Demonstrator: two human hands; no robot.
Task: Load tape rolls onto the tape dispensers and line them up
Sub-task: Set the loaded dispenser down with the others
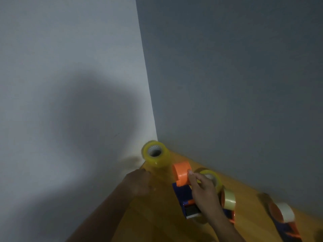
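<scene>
Grey walls [227,67] meet at a corner above a wooden table [157,215]. The empty dispenser [183,191] stands mid-table, its rigid orange hub up; the right hand [202,191] pinches the hub. Beyond it, in the corner, lies a roll [155,153], light, slick, best gripped across its rim. The left hand [139,180] rests left of the dispenser, fingers curled; whether it holds anything cannot be told.

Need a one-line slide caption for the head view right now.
Right hand grips an empty orange-and-blue tape dispenser on the wooden table; left hand rests near a yellowish tape roll.
</scene>
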